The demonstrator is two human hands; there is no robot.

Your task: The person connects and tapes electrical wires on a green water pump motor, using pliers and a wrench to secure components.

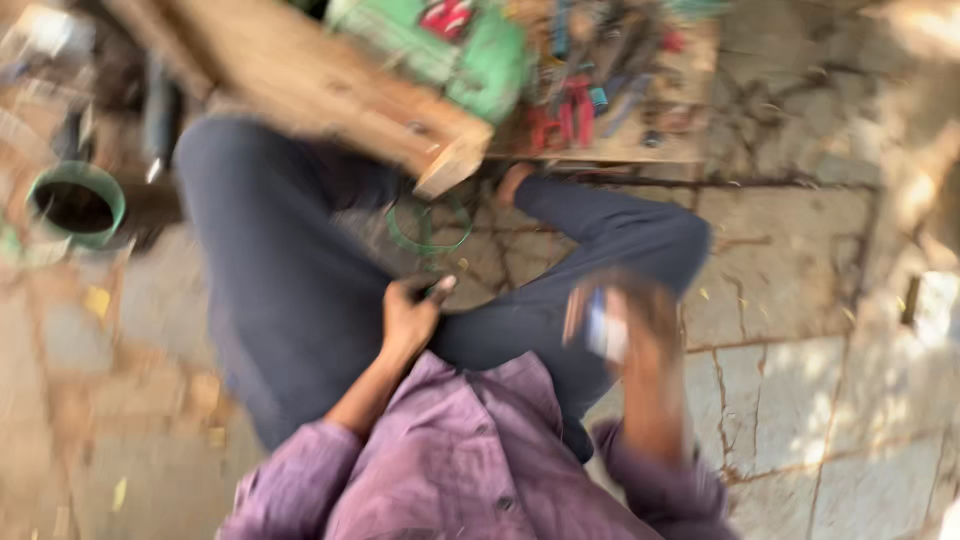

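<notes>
1. A stone-tiled floor (800, 300) is filling most of the view, cracked and pale, with sunlight falling across its right side.
2. The person is sitting on it with legs in dark trousers (290, 300) folded, the left knee rising at the far left and the right knee (670, 240) bending out to the right.
3. A purple shirt (460, 470) is covering the torso at the near edge, its sleeves running up to both wrists.
4. A wooden plank (330, 90) is slanting across the far side, its cut end lying just above the left thigh.
5. A green bag (450, 50) is lying beyond the plank, next to a low wooden surface (640, 140) carrying a blurred jumble of red and blue tools (575, 110).
6. A green bucket (75, 205) is standing at the far left, well apart from both hands.
7. A thin green ring (430, 230) is lying on the floor between the legs, just beyond the left hand.
8. The left hand (410, 320) is resting on the left thigh, its fingers curling around a small dark object (435, 290) whose tip is showing near the thumb.
9. The right hand (625, 320) is heavily blurred near the right knee; it is appearing to close around a small blue and white object (603, 325), though the blur is leaving the grip uncertain.
</notes>
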